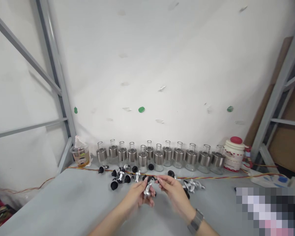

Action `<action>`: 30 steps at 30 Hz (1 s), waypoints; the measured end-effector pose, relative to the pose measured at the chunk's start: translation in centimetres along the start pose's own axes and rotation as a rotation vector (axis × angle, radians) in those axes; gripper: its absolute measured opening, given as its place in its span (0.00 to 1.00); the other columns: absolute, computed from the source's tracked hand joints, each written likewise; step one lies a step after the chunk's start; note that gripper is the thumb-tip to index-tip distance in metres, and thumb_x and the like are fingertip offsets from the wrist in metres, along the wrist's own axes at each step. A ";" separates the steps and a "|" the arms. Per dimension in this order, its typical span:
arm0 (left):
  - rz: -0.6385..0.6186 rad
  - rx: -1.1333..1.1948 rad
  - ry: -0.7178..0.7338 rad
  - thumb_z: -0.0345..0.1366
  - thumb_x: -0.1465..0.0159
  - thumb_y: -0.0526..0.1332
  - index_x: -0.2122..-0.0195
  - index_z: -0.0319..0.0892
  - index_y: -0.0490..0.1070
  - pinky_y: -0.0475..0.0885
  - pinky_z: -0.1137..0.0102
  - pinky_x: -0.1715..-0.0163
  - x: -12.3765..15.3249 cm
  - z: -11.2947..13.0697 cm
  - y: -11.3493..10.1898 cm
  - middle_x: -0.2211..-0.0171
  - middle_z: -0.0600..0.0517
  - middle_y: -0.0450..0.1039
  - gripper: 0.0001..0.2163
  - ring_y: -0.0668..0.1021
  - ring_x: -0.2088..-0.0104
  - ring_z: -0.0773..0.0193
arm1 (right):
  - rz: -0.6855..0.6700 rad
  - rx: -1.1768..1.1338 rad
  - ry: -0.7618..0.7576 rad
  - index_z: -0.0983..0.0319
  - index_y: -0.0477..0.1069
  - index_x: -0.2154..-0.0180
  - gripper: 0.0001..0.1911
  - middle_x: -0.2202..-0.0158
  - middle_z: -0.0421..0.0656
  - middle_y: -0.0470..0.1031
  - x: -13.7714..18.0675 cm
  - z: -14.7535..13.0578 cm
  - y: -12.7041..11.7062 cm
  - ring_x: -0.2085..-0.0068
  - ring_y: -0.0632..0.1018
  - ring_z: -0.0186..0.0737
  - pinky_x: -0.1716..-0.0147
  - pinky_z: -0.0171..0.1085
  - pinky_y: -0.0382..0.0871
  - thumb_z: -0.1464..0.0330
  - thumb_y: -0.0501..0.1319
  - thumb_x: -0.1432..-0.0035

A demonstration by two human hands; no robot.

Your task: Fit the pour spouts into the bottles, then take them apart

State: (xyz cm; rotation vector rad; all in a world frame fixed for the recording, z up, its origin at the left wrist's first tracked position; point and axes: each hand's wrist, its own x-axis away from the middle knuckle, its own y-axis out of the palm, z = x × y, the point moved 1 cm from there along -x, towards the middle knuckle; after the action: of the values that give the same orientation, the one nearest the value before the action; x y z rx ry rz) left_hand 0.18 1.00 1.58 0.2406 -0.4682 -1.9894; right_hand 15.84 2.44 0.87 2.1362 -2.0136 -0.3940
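Observation:
My left hand [138,193] is closed around a silver-and-black pour spout [147,191], held low over the grey table in front of the bottles. Thumb and fingertips of my right hand [170,186] pinch a small black part [152,178] at the upper end of the spout. Whether that part is joined to the spout cannot be made out. More pour spouts with black stoppers [120,175] lie in a loose group left of my hands. Another cluster of pour spouts [193,186] lies to the right, partly behind my right hand.
Several glass bottles with metal bands [158,158] stand uncapped along the wall. A plastic cup [80,156] is at the left end, a white jar with a red lid [234,154] at the right. A twisted red-and-yellow wire [218,177] crosses the table [71,200].

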 end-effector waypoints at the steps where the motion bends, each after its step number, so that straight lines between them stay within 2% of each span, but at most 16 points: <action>1: -0.009 0.007 -0.012 0.51 0.45 0.57 0.74 0.35 0.69 0.67 0.69 0.79 0.0 -0.2 0.2 0.77 0.50 0.70 0.20 0.73 0.82 0.66 | 0.024 0.022 -0.019 0.63 0.76 0.71 0.15 0.73 0.44 0.77 0.3 -0.1 0.3 0.71 0.73 0.38 0.70 0.34 0.64 0.61 0.69 0.63; 4: -0.009 0.040 -0.024 0.51 0.48 0.59 0.75 0.35 0.68 0.68 0.69 0.79 -0.1 -0.7 0.7 0.78 0.50 0.71 0.20 0.75 0.82 0.63 | 0.063 0.012 -0.022 0.64 0.76 0.72 0.16 0.72 0.44 0.77 1.0 0.1 1.0 0.70 0.74 0.40 0.69 0.35 0.65 0.60 0.68 0.63; 6: -0.006 0.070 -0.016 0.51 0.48 0.60 0.74 0.35 0.67 0.69 0.68 0.78 -0.2 -1.1 0.9 0.77 0.49 0.71 0.19 0.76 0.80 0.62 | 0.070 -0.026 -0.001 0.64 0.76 0.72 0.17 0.74 0.43 0.76 1.4 0.5 1.3 0.73 0.73 0.38 0.72 0.35 0.65 0.59 0.68 0.62; 12: -0.028 0.136 -0.046 0.49 0.46 0.58 0.72 0.35 0.67 0.71 0.68 0.76 -0.4 -1.9 1.1 0.77 0.49 0.72 0.18 0.76 0.79 0.62 | 0.089 -0.047 -0.010 0.63 0.75 0.72 0.16 0.81 0.40 0.73 1.8 1.0 1.8 0.80 0.69 0.34 0.80 0.33 0.63 0.58 0.68 0.63; 16: -0.037 0.178 -0.072 0.49 0.44 0.57 0.73 0.35 0.67 0.72 0.67 0.74 -0.2 -1.9 1.4 0.77 0.48 0.71 0.18 0.77 0.78 0.62 | 0.141 -0.013 -0.030 0.63 0.75 0.73 0.17 0.81 0.40 0.73 1.7 1.4 1.9 0.80 0.70 0.35 0.82 0.33 0.63 0.58 0.68 0.64; 22: -0.018 0.203 -0.038 0.49 0.45 0.58 0.74 0.34 0.68 0.69 0.70 0.76 0.0 -1.3 1.7 0.77 0.49 0.71 0.18 0.75 0.79 0.64 | 0.161 0.083 -0.113 0.62 0.75 0.73 0.16 0.79 0.41 0.74 1.7 2.1 1.7 0.76 0.72 0.38 0.76 0.36 0.67 0.57 0.67 0.62; 26: 0.044 0.208 -0.011 0.49 0.50 0.63 0.75 0.36 0.67 0.63 0.73 0.82 -0.3 -1.3 1.3 0.80 0.52 0.69 0.18 0.71 0.83 0.68 | 0.146 0.246 -0.232 0.61 0.77 0.70 0.16 0.72 0.44 0.76 2.1 1.7 1.7 0.67 0.75 0.43 0.64 0.39 0.68 0.57 0.65 0.57; 30: 0.124 0.196 0.007 0.49 0.51 0.64 0.74 0.37 0.65 0.55 0.76 0.84 -0.1 -1.0 1.1 0.82 0.56 0.66 0.18 0.65 0.87 0.74 | 0.011 0.307 -0.282 0.58 0.77 0.66 0.15 0.62 0.46 0.74 2.5 1.2 2.1 0.57 0.72 0.44 0.54 0.41 0.64 0.56 0.61 0.52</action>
State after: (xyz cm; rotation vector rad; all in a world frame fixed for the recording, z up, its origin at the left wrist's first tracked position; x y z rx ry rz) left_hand 1.50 0.42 1.14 0.3327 -0.6584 -1.8223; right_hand 13.57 -0.13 0.17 2.3579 -2.3747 -0.4292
